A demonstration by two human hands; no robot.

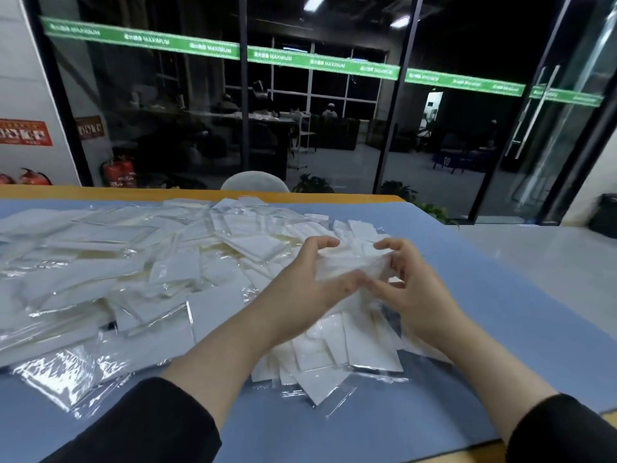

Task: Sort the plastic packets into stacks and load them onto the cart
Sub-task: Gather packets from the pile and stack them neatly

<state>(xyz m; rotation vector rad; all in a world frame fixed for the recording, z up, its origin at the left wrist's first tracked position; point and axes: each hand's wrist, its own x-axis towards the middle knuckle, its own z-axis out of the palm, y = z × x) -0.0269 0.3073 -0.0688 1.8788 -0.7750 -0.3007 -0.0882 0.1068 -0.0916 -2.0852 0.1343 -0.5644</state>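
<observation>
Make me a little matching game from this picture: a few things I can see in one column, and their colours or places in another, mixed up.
Things:
1. table mat
2. fire extinguishers
3. banner strip on the glass
4. sleeves

Colours:
A. green
B. black
C. blue
D. red

Pairs: 1-C, 2-D, 3-A, 4-B. The packets lie heaped on the mat, and the left hand and right hand hold a bunch of them between them.
</observation>
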